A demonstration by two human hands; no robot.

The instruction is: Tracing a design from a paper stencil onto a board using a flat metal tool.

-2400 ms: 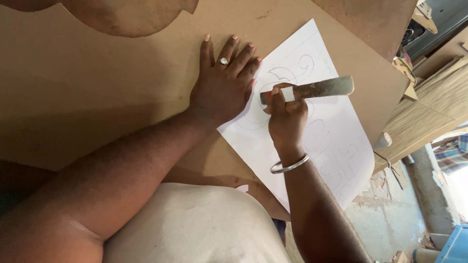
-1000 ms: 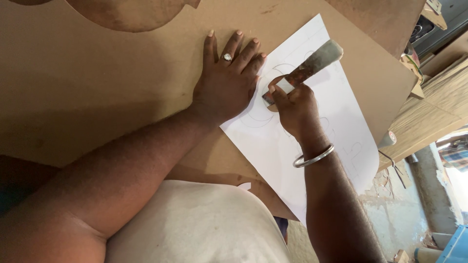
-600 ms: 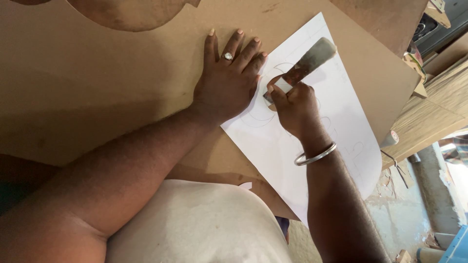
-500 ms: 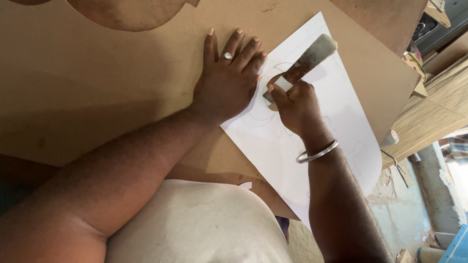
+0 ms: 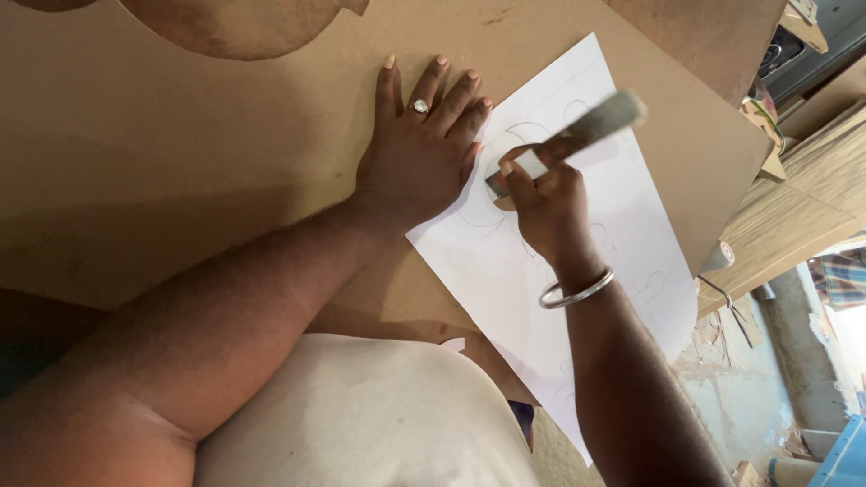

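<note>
A white paper sheet (image 5: 622, 225) with faint pencilled curves lies on a brown fibreboard panel (image 5: 180, 135). My left hand (image 5: 422, 153), a ring on one finger, presses flat with fingers spread on the board and the paper's left edge. My right hand (image 5: 546, 198), a metal bangle at the wrist, grips a flat grey metal blade tool (image 5: 591, 126). The tool's low end rests on the paper near a small cut hole where brown board shows through. Its upper end slants up to the right and looks blurred.
A curved brown cut-out piece (image 5: 244, 22) lies at the top edge. The board's right edge (image 5: 758, 171) drops off to wooden planks (image 5: 803, 225), scraps and a dusty floor. My light-clothed knee (image 5: 361, 415) fills the lower middle.
The tool has swung from nearly level to slanting up-right, and my right hand has slid slightly left toward my left hand. The left hand has stayed pressed down.
</note>
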